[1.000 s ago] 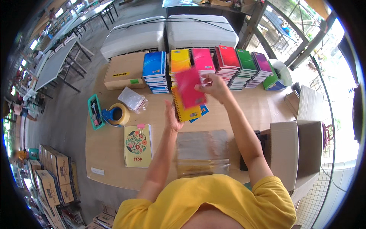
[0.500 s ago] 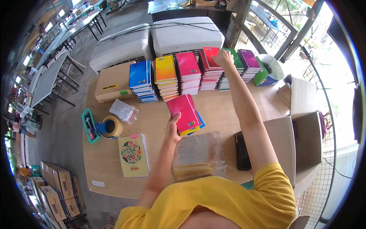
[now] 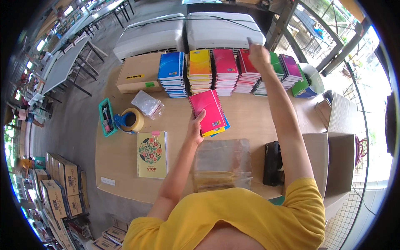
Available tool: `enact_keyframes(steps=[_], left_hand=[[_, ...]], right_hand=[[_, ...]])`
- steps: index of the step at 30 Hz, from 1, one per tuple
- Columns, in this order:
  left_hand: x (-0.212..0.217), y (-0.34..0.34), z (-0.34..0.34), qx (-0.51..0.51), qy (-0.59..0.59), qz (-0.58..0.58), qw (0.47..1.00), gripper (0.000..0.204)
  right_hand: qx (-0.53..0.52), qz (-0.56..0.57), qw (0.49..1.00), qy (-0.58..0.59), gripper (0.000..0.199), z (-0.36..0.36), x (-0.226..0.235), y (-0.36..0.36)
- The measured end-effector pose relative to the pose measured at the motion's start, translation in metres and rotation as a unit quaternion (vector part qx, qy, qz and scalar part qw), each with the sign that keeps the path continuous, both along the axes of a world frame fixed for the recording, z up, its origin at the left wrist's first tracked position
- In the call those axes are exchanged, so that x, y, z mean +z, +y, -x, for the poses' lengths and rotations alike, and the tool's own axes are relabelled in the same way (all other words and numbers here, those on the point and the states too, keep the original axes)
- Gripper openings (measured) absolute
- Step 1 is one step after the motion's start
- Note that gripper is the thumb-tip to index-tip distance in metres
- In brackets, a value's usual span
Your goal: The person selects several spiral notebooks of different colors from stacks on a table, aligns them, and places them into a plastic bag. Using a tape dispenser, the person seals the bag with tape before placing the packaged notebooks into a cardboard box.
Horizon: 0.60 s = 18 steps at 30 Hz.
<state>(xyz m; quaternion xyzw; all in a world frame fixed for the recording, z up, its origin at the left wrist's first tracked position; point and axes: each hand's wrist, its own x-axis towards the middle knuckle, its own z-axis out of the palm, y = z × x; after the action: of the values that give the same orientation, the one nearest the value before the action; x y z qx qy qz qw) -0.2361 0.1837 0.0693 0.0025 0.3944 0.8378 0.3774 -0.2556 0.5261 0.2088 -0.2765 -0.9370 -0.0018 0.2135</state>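
A pink spiral notebook [image 3: 210, 107], atop a yellow spiral notebook [image 3: 213, 133] and a blue notebook [image 3: 227, 124], is grasped by the left hand [image 3: 195, 126], thumb across the cover; this bundle sits nearer the wearer than the red notebook stack [image 3: 245, 62] and to its left. The bundle's long axis runs away from the wearer, far end leaning left. The right hand [image 3: 260, 57], nearer that stack, is over its right edge; blur hides whether it pinches or touches anything. Left of the stack stands the pink notebook stack [image 3: 225, 62]; right, the green notebook stack [image 3: 276, 62].
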Motion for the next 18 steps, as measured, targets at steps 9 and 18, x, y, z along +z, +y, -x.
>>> enact_keyframes(steps=[9, 18], left_hand=[[0.003, -0.005, 0.001, -0.246, -0.116, -0.210, 0.939, 0.063], [-0.016, -0.027, -0.026, -0.271, -0.145, -0.077, 0.948, 0.048]], right_hand=[[0.366, 0.201, 0.892, 0.171, 0.041, -0.139, 0.017, -0.133], [0.160, 0.305, 0.908, 0.240, 0.036, -0.151, 0.000, -0.082]])
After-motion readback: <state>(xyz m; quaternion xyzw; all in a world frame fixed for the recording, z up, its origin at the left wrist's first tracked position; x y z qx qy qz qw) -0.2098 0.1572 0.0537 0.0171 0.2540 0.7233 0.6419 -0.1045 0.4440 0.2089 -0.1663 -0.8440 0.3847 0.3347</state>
